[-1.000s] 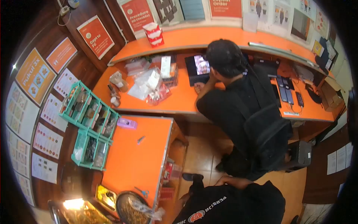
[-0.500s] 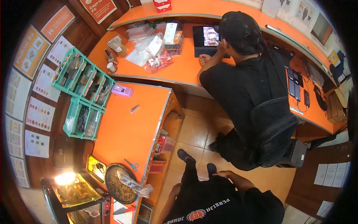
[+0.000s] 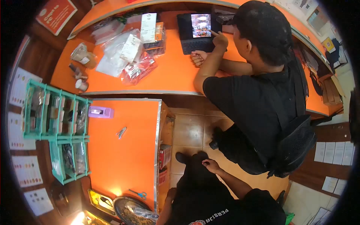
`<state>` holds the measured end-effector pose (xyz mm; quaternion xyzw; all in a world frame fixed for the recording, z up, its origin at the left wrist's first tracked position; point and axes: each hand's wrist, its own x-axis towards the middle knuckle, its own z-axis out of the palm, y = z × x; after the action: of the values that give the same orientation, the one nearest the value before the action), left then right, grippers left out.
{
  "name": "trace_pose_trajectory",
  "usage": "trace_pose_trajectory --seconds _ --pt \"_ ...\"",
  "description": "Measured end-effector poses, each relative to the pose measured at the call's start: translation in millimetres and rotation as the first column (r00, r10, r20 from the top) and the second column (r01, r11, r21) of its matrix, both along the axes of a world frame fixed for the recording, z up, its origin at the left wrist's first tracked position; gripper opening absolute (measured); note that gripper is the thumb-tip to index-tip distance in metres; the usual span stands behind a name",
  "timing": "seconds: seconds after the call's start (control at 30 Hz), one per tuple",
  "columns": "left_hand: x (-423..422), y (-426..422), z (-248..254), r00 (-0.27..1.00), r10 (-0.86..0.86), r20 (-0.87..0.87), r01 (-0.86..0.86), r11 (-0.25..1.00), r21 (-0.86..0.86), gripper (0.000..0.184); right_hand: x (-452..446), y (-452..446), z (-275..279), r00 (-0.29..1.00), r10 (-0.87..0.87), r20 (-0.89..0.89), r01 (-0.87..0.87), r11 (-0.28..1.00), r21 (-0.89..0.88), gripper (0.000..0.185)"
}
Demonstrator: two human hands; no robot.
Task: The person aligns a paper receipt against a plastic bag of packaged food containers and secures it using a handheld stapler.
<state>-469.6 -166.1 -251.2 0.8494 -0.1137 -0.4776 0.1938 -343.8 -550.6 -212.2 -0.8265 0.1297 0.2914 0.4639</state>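
Observation:
My right hand (image 3: 211,166) hangs in front of my dark trousers, its fingers loosely curled together with nothing visible in them. At the side of the orange table (image 3: 123,157), my left hand (image 3: 171,193) hangs low beside my leg; its fingers are mostly hidden. On that table lie blue-handled scissors (image 3: 139,194), a small stapler-like tool (image 3: 121,132) and a purple tape dispenser (image 3: 101,112). A round dark tray (image 3: 119,200) of brown crumbs, with a clear plastic bag (image 3: 141,213) over it, sits at the near end. Neither hand touches these.
A co-worker (image 3: 258,86) in black leans over the far counter (image 3: 176,78), one finger at a tablet (image 3: 201,26) with keyboard. Plastic bags (image 3: 116,48) and receipts (image 3: 131,48) lie there. Green baskets (image 3: 56,112) stand at left; tiled floor (image 3: 189,129) lies ahead.
My view has moved forward, bringing the counter and co-worker nearer. My right hand has come from my side to the front of my body. The co-worker's pointing hand remains by the tablet.

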Motion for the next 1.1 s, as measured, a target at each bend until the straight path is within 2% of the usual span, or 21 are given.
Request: trace_pose_trajectory --seconds 0.03,0.07,0.1,0.13,0.17,0.2,0.23,0.27,0.3,0.33,0.4,0.5,0.6,0.73,0.8,0.87,0.9,0.97,1.0,1.07,1.1 --pt "-7.7 3.6 -11.5 0.976 0.213 0.048 -0.21 0.976 -0.059 0.043 -4.5 0.4 -6.8 0.996 -0.088 -0.024 0.09 0.986 0.138 0.034" --pt "-6.0 5.0 -12.8 0.905 0.418 0.083 -0.406 0.905 -0.126 0.04 -10.3 0.2 -7.7 0.994 -0.107 -0.036 0.111 0.984 0.136 0.034" --pt "2.4 6.6 -17.1 0.912 0.403 0.074 -0.392 0.912 -0.123 0.04 -14.0 -1.3 -8.0 0.997 -0.032 -0.076 0.037 0.998 0.058 0.036" --pt "16.0 6.0 -13.9 0.931 0.358 -0.066 -0.363 0.926 -0.1 0.041 -18.6 -2.9 -7.1 0.991 0.042 -0.125 -0.044 0.999 -0.014 0.038" --pt "28.1 4.1 -4.1 0.932 0.333 -0.142 -0.346 0.934 -0.084 0.042 -24.9 -6.6 -11.3 0.99 0.031 -0.138 -0.032 0.999 -0.01 0.038" --pt "41.2 1.7 7.7 0.927 0.305 -0.217 -0.326 0.943 -0.068 0.042 -32.5 -9.6 -19.2 0.946 -0.134 -0.296 0.194 0.964 0.183 0.044" --pt "58.3 -2.0 23.1 0.943 0.246 -0.226 -0.275 0.955 -0.109 0.045 -38.9 -12.5 -21.8 0.849 -0.248 -0.467 0.426 0.844 0.326 0.051" --pt "76.3 -7.6 41.3 0.957 0.188 -0.222 -0.225 0.962 -0.156 0.047 -40.1 -18.9 -7.3 0.851 -0.25 -0.462 0.428 0.84 0.333 0.051" --pt "85.4 -8.8 54.7 0.96 0.184 -0.209 -0.218 0.964 -0.153 0.047 -37.3 -24.1 12.1 0.795 -0.231 -0.562 0.495 0.783 0.378 0.059" --pt "97.3 -11.7 62.7 0.952 0.241 -0.188 -0.281 0.932 -0.23 0.045 -36.0 -29.6 29.5 0.728 -0.203 -0.655 0.562 0.724 0.4 0.067" --pt "114.6 -17.1 78.3 0.925 0.342 -0.168 -0.38 0.861 -0.339 0.045 -31.7 -39.6 47.6 0.651 -0.119 -0.749 0.563 0.738 0.372 0.068" --pt "113.6 -22.1 83.0 0.864 0.484 -0.136 -0.501 0.806 -0.315 0.045 -19.0 -45.9 45.9 0.554 -0.038 -0.832 0.464 0.844 0.27 0.069" --pt "91.1 -31.9 82.8 0.812 0.575 -0.101 -0.577 0.763 -0.293 0.045 18.7 -41.8 36.9 0.505 -0.029 -0.862 0.339 0.926 0.167 0.071" --pt "28.5 -41.8 65.1 0.799 0.602 -0.008 -0.565 0.745 -0.354 0.045 95.0 -19.6 24.1 0.506 -0.093 -0.857 0.22 0.975 0.024 0.073" --pt "-8.8 -55.8 56.9 0.785 0.619 0.028 -0.563 0.731 -0.386 0.046 103.5 -21.0 -108.7 0.647 0.045 -0.761 0.117 0.981 0.157 0.076" --pt "-22.5 -73.1 63.9 0.733 0.68 -0.02 -0.643 0.683 -0.347 0.045 147.5 8.3 -82.0 0.84 0.048 -0.541 0.048 0.986 0.162 0.081" --pt "-29.1 -79.3 63.7 0.7 0.713 -0.05 -0.688 0.654 -0.315 0.045 167.9 24.3 -70.5 0.846 0.068 -0.53 0.021 0.987 0.161 0.081" --pt "-35.3 -86.7 73.2 0.641 0.764 -0.077 -0.749 0.601 -0.279 0.045 200.9 60.4 -50.3 0.869 0.107 -0.484 -0.02 0.983 0.181 0.05" --pt "-41.1 -88.8 77.0 0.612 0.787 -0.08 -0.773 0.573 -0.272 0.045 202.9 74.8 -38.3 0.878 0.13 -0.46 -0.043 0.98 0.196 0.05" --pt "-54.5 -89.4 83.3 0.547 0.834 -0.071 -0.814 0.51 -0.278 0.045 212.6 105.2 -22.1 0.819 0.475 -0.323 -0.462 0.879 0.118 0.045" --pt "-65.0 -91.6 86.4 0.509 0.858 -0.061 -0.833 0.474 -0.284 0.045 207.5 120.1 -16.1 0.767 0.588 -0.256 -0.597 0.801 0.048 0.043"
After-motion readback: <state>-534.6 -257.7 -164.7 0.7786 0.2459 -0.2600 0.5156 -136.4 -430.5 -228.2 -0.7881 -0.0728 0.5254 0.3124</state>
